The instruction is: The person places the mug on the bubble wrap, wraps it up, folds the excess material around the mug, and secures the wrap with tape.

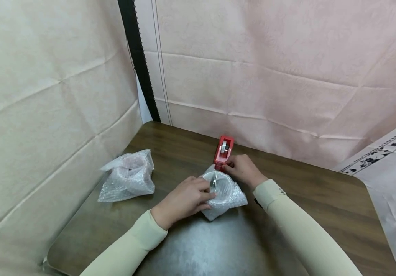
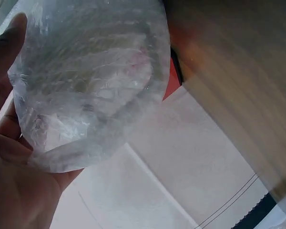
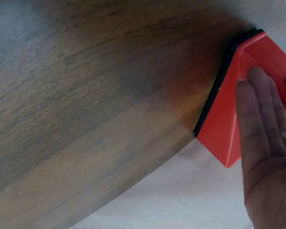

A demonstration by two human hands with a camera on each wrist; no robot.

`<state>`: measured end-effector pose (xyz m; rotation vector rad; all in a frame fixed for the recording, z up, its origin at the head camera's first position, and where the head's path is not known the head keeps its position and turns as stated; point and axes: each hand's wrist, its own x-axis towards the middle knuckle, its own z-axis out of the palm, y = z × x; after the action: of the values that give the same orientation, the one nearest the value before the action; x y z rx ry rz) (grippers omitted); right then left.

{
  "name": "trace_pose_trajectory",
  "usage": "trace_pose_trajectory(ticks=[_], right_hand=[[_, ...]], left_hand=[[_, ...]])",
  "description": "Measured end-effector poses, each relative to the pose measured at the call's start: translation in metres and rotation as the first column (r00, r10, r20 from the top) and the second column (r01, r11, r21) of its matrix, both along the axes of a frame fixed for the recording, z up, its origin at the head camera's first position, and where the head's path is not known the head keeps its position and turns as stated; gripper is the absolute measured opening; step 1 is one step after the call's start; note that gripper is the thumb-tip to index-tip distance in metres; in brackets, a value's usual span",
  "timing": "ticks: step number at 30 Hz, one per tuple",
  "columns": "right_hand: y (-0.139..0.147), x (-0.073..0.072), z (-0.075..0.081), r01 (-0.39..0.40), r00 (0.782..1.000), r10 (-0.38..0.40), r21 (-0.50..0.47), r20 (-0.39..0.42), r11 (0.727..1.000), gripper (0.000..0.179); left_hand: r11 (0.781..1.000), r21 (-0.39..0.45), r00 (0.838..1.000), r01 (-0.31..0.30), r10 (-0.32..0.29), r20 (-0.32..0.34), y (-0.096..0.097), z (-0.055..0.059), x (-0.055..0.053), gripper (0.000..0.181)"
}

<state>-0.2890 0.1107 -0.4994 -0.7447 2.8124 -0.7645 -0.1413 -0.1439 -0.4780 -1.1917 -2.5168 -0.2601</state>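
Note:
A bubble-wrapped bundle (image 1: 227, 193) with a round rim showing through sits before me; the item inside is blurred by the wrap. My left hand (image 1: 189, 197) holds its left side, and the left wrist view shows the thumb and fingers around the bubble wrap (image 2: 95, 86). Just beyond it stands a red tape dispenser (image 1: 223, 149) with a black base. My right hand (image 1: 244, 168) grips the dispenser's near end. In the right wrist view its fingers (image 3: 264, 114) lie along the red side, thumb partly cut off. A shiny strip, apparently clear tape (image 1: 214, 180), lies over the bundle's rim.
Another bubble-wrapped bundle (image 1: 128, 176) lies at the left of the brown wood-grain table (image 1: 180, 145). Pale patterned cloth (image 1: 270, 69) hangs behind the table and along its left side.

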Motion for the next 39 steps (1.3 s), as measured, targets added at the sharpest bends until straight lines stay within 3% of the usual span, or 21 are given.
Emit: trace_pose_trajectory(ticks=[5, 7, 9, 11, 13, 16, 19, 24, 27, 29, 34, 39], right_hand=[[0.006, 0.005, 0.002, 0.036, 0.999, -0.035, -0.021, 0.021, 0.999, 0.016], [0.008, 0.007, 0.006, 0.022, 0.995, -0.013, -0.080, 0.100, 0.997, 0.017], [0.008, 0.006, 0.010, -0.021, 0.977, 0.053, -0.154, 0.206, 0.988, 0.023], [0.007, 0.005, 0.009, -0.069, 0.931, 0.145, -0.226, 0.336, 0.972, 0.033], [0.007, 0.003, 0.008, -0.087, 0.870, 0.211, -0.282, 0.447, 0.956, 0.043], [0.008, 0.002, 0.004, -0.045, 0.792, 0.248, -0.350, 0.558, 0.935, 0.056], [0.009, 0.001, 0.001, 0.005, 0.751, 0.264, -0.405, 0.605, 0.914, 0.062], [0.009, 0.002, -0.003, 0.047, 0.763, 0.242, -0.425, 0.600, 0.904, 0.048], [0.007, 0.004, -0.004, 0.085, 0.788, 0.195, -0.418, 0.583, 0.904, 0.036], [0.006, 0.006, -0.006, 0.092, 0.817, 0.164, -0.406, 0.553, 0.909, 0.031], [0.007, 0.014, -0.003, 0.068, 0.877, 0.133, -0.395, 0.461, 0.916, 0.023], [0.013, 0.019, 0.001, 0.025, 0.903, 0.143, -0.384, 0.404, 0.923, 0.020]], left_hand=[[0.997, 0.073, 0.996, -0.007, 0.000, 0.086, -0.001, -0.003, -0.003, 0.040], [0.993, 0.115, 0.991, -0.018, 0.002, 0.131, -0.001, -0.002, -0.005, 0.039], [0.989, 0.149, 0.987, -0.025, 0.000, 0.163, -0.003, 0.000, -0.006, 0.038], [0.987, 0.161, 0.985, -0.022, -0.006, 0.172, -0.004, 0.000, -0.007, 0.039], [0.988, 0.156, 0.986, -0.002, -0.024, 0.165, -0.004, 0.000, -0.007, 0.040], [0.990, 0.140, 0.987, 0.022, -0.044, 0.153, -0.004, -0.001, -0.007, 0.043], [0.985, 0.171, 0.982, 0.028, -0.059, 0.179, -0.004, -0.001, -0.009, 0.046], [0.968, 0.248, 0.972, 0.029, -0.085, 0.218, -0.002, -0.002, -0.012, 0.056], [0.965, 0.260, 0.972, 0.029, -0.088, 0.218, -0.002, -0.001, -0.012, 0.059], [0.965, 0.261, 0.972, 0.034, -0.092, 0.214, -0.001, 0.000, -0.012, 0.059], [0.985, 0.172, 0.982, 0.022, -0.053, 0.181, 0.002, 0.003, -0.010, 0.053], [0.999, 0.045, 0.989, -0.025, 0.019, 0.146, 0.008, 0.008, -0.008, 0.044]])
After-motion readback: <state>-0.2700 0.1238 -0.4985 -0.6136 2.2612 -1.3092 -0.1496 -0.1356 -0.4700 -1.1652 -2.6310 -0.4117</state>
